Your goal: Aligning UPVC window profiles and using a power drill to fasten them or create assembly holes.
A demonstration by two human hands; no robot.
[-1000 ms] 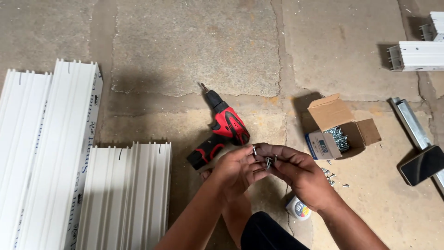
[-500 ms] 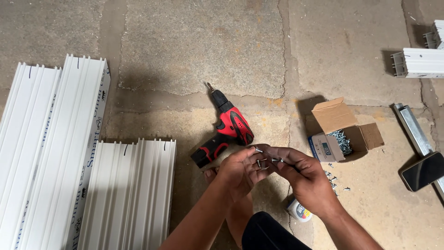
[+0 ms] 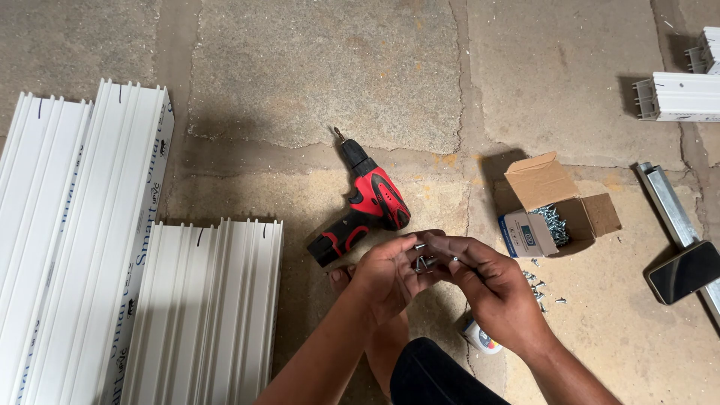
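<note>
**Screws cupped in the left hand, right fingers picking at them**

Low in the middle of the frame, the left hand is turned palm up and cupped narrow around a small heap of silver screws. The right hand meets it from the right, its fingertips pinched together over the heap and touching it; whether they grip a single screw cannot be told.

Just above the hands lies a red and black cordless drill, its bit pointing toward the upper left. Right of centre stands an open cardboard box with more screws inside, and a few loose screws lie on the stone floor below it. A dark phone rests on a metal rail at the right edge. White ribbed plastic panels fill the left side, and white profile offcuts sit in the upper right corner
</note>
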